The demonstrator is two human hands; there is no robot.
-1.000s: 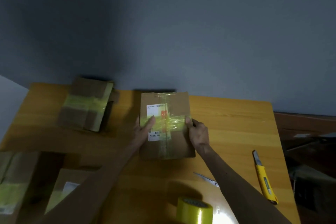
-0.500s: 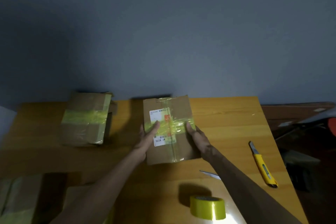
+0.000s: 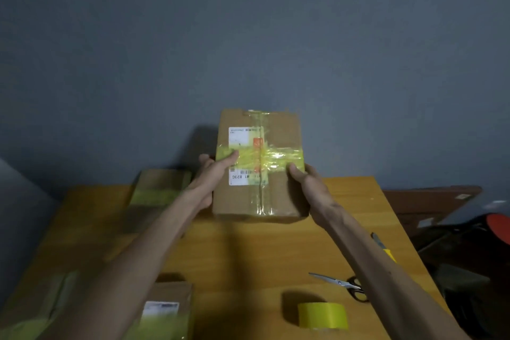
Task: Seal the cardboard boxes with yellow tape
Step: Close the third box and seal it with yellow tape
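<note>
A brown cardboard box (image 3: 278,196) with a white label and a band of yellow tape across its top is lifted above the wooden table (image 3: 248,254). My left hand (image 3: 214,174) grips its left side, thumb on the tape band. My right hand (image 3: 306,182) grips its right side, thumb on the tape as well. A roll of yellow tape (image 3: 322,315) lies on the table near the front edge.
Another taped box (image 3: 161,188) sits at the back left. A labelled box (image 3: 167,309) and a flat taped box (image 3: 36,309) lie at the front left. Scissors (image 3: 343,284) and a yellow utility knife (image 3: 382,247) lie at the right. Dark clutter (image 3: 469,246) sits beyond the table's right edge.
Both hands have lifted the box off the table and up toward the wall. The view has tilted, bringing the scissors and front-left boxes into sight.
</note>
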